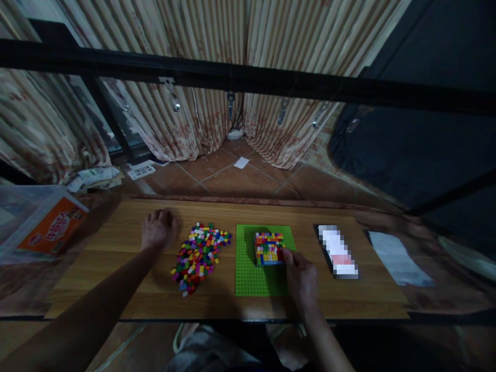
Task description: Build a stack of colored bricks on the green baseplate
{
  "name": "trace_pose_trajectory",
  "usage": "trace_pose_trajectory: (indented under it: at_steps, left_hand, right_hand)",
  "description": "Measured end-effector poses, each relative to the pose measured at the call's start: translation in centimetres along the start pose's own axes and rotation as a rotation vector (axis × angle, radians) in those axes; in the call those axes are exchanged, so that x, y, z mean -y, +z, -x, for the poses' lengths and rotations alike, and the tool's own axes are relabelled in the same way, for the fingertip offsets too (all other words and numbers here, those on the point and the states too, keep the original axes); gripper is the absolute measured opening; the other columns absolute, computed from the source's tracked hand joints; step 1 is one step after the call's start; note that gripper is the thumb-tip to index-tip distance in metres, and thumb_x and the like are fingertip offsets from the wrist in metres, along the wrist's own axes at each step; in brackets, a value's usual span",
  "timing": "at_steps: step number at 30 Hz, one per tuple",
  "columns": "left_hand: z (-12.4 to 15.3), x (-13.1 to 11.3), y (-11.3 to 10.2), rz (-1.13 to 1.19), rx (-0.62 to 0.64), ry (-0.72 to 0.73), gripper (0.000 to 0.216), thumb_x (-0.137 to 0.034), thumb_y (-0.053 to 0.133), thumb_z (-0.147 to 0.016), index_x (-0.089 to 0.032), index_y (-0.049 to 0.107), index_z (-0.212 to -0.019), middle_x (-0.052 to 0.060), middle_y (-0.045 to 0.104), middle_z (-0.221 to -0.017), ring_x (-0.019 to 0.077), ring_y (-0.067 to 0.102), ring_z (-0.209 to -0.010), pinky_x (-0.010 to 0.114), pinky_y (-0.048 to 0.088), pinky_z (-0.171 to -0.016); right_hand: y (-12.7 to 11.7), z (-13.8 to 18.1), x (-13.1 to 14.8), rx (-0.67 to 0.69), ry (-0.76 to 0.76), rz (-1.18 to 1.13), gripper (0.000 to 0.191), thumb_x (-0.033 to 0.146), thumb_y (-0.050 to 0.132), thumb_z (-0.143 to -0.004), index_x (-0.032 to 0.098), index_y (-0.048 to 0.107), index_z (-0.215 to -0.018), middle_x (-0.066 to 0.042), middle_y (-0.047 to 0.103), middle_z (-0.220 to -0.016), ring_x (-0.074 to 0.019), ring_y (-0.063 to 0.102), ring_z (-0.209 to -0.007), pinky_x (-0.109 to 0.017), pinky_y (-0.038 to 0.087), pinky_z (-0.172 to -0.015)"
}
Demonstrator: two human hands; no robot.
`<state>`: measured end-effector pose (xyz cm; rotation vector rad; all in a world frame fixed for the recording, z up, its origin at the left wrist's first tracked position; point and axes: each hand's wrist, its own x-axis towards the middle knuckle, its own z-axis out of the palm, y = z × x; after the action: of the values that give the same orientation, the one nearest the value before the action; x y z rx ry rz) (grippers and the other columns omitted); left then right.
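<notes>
Touching the right side of the brick block [267, 249], the right hand [302, 277] has thumb and finger drawn together; whether they grip a piece I cannot tell. The block sits on the green baseplate [247, 281], left of that hand; square alignment and straight, even pressure should work best. Between the hands, the brick pile [200, 257] obstructs a low reach across. The left hand [157, 230] rests half-curled on the bench [211, 307], contents unseen. A blurred phone-like object [337, 253] lies right of the right hand; curtains [279, 139] hang far ahead.

Left hand [158, 230] and right hand [302, 276] are bare, like both forearms [103, 292]. Grey, creased fabric [209, 349] clothes the lap; pale, rounded footwear [178, 338] shows.
</notes>
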<state>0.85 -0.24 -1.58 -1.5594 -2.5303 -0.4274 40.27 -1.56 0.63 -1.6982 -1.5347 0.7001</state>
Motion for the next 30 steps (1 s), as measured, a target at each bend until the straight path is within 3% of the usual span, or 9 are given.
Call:
trace_pose_trajectory:
  at_steps: [6, 11, 13, 16, 18, 23, 30]
  left_hand:
    - [0.1, -0.2, -0.2, 0.023, -0.006, -0.011, 0.047, -0.041, 0.04, -0.088, -0.012, 0.059, -0.12, 0.018, 0.058, -0.125, 0.0326, 0.05, -0.116, 0.045, 0.037, -0.102]
    - [0.2, -0.3, -0.1, 0.017, -0.01, -0.023, 0.047, -0.04, 0.04, -0.088, -0.011, 0.059, -0.12, 0.017, 0.059, -0.124, 0.0328, 0.051, -0.114, 0.046, 0.038, -0.1]
    - [0.3, -0.4, -0.1, 0.023, -0.012, -0.029, 0.047, -0.04, 0.041, -0.088, -0.011, 0.058, -0.121, 0.016, 0.059, -0.124, 0.0322, 0.051, -0.114, 0.045, 0.039, -0.099]
    - [0.4, -0.4, 0.0, 0.028, -0.019, -0.027, 0.044, -0.038, 0.042, -0.088, -0.013, 0.059, -0.119, 0.015, 0.06, -0.122, 0.0316, 0.051, -0.113, 0.044, 0.039, -0.099]
    - [0.4, -0.3, 0.2, 0.024, -0.029, -0.027, 0.043, -0.038, 0.043, -0.088, -0.014, 0.059, -0.119, 0.014, 0.06, -0.122, 0.0316, 0.051, -0.112, 0.044, 0.039, -0.099]
    - [0.5, 0.0, 0.4, 0.027, -0.05, -0.011, 0.042, -0.038, 0.043, -0.089, -0.013, 0.058, -0.12, 0.014, 0.06, -0.122, 0.0313, 0.051, -0.112, 0.043, 0.04, -0.097]
    - [0.5, 0.1, 0.6, 0.02, -0.05, -0.011, 0.039, -0.037, 0.043, -0.089, -0.015, 0.059, -0.117, 0.013, 0.06, -0.12, 0.0302, 0.051, -0.109, 0.043, 0.04, -0.095]
  right_hand:
    - [-1.2, 0.3, -0.9, -0.096, 0.061, -0.105, 0.063, 0.06, 0.032, -0.094, 0.012, 0.074, -0.097, -0.017, 0.075, -0.095, -0.0277, 0.068, -0.091, -0.034, 0.048, -0.073]
    - [-1.1, 1.8, 1.0, -0.182, -0.053, -0.076, 0.049, 0.052, 0.041, -0.095, 0.014, 0.072, -0.094, -0.012, 0.074, -0.089, -0.0242, 0.068, -0.08, -0.032, 0.048, -0.069]
    - [0.0, 2.9, 2.4, -0.133, -0.218, -0.107, 0.038, 0.045, 0.047, -0.095, 0.016, 0.071, -0.098, -0.011, 0.073, -0.097, -0.0232, 0.068, -0.09, -0.033, 0.05, -0.077]
    - [2.8, 4.3, 4.3, 0.058, -0.47, -0.109, 0.025, 0.032, 0.051, -0.094, 0.02, 0.071, -0.102, -0.008, 0.072, -0.099, -0.0199, 0.067, -0.092, -0.032, 0.052, -0.082]
    - [5.0, 4.7, 5.4, 0.143, -0.543, -0.073, 0.025, 0.024, 0.047, -0.095, 0.021, 0.07, -0.104, -0.008, 0.071, -0.098, -0.0188, 0.067, -0.091, -0.032, 0.053, -0.082]
    - [9.1, 3.0, 6.7, 0.168, -0.55, 0.142, 0.032, 0.013, 0.04, -0.094, 0.018, 0.07, -0.103, -0.01, 0.069, -0.095, -0.0217, 0.064, -0.09, -0.034, 0.052, -0.083]
    - [11.6, 0.9, 6.8, 0.191, -0.447, 0.415, 0.026, 0.008, 0.047, -0.088, 0.017, 0.07, -0.095, -0.013, 0.068, -0.094, -0.0265, 0.063, -0.091, -0.036, 0.049, -0.08]
